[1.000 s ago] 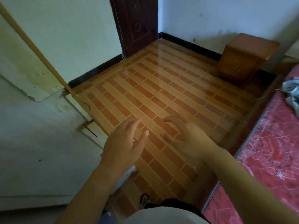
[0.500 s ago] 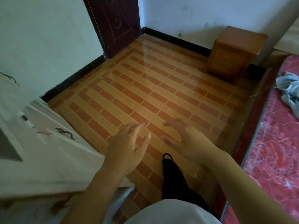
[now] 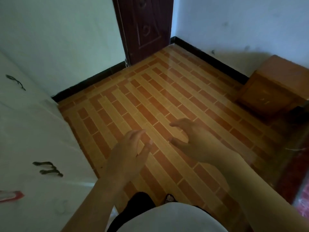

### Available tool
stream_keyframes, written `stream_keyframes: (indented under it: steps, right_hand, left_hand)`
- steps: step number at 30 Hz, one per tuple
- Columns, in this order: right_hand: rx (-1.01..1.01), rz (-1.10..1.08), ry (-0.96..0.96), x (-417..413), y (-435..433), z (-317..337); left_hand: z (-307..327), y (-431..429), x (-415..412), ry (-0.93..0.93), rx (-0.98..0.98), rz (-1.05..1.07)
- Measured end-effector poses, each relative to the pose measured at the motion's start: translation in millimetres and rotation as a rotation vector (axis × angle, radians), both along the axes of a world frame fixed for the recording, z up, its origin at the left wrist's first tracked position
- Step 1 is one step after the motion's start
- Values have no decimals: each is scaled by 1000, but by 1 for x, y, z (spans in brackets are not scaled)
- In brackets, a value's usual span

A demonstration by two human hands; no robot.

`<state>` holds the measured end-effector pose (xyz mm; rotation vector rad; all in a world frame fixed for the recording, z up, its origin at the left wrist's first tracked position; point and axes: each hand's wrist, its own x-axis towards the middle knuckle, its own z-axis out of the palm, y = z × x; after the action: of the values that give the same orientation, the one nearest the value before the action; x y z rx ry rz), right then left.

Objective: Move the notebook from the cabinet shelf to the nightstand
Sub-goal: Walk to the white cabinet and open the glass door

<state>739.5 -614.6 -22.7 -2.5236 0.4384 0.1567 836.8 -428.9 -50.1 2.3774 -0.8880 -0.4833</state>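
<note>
both my left hand [image 3: 128,153] and right hand [image 3: 189,139] hang open, empty; notebook unseen, likely light, best gripped by its spine.

Dim room: brick-pattern tile floor [image 3: 150,106], pale walls [image 3: 58,39], dark wooden door [image 3: 145,25].

Nightstand [image 3: 274,91]: right side cut off by the frame edge. White cabinet [image 3: 33,131], left of the nightstand: cropped at left and bottom edges; red mark on it unreadable. Right hand [image 3: 189,139]: motion-blurred. Foot below it: mostly hidden.
</note>
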Motion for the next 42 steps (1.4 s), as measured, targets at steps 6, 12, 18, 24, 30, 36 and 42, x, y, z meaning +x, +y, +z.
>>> stream_keyframes:
  steps: [6,12,18,24,30,36,42]
  right_hand:
    - [61,155,5,110,-20,-8]
    - [61,261,-45,250,-34,-8]
    - [11,335,-93,394,-28,14]
    - [20,446,-106,512,-17,25]
    - [38,596,-175,638,2,32]
    - [59,762,-197,781,10,37]
    - [97,910,-197,911,19,46]
  left_hand:
    - [0,-12,91,-12,-26,150]
    - [-5,-27,216,-42,-57,269]
    - [23,-29,348,-126,-57,322]
    - [37,-16,450,-167,-33,412]
    - [35,14,549,-194,-13,570]
    - [43,21,660,-265,47,758]
    - [63,26,755,-275,91,926]
